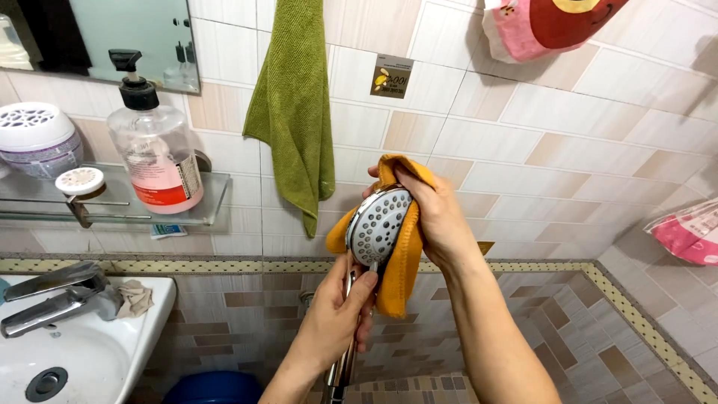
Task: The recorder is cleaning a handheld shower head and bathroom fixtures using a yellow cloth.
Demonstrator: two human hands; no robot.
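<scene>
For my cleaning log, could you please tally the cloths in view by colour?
Orange cloth, held by the right hand behind the shower head that the left hand grips: 1
Green cloth hanging on the wall: 1
Beige cloth by the tap: 1
Total: 3

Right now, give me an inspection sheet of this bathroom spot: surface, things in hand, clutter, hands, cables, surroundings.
Surface: white sink with chrome faucet, small rag beside it.
Things in hand: chrome shower head, nozzle face toward the camera; orange cloth wrapped behind it.
Clutter: glass shelf with pump soap bottle, white vented container, small round lid.
Hands: left hand grips the handle below the head; right hand presses the cloth to the head's back, fingers curled over the top.
Cables: nothing seen.
Surroundings: tiled wall, hanging green towel, mirror, blue bin below.
</scene>
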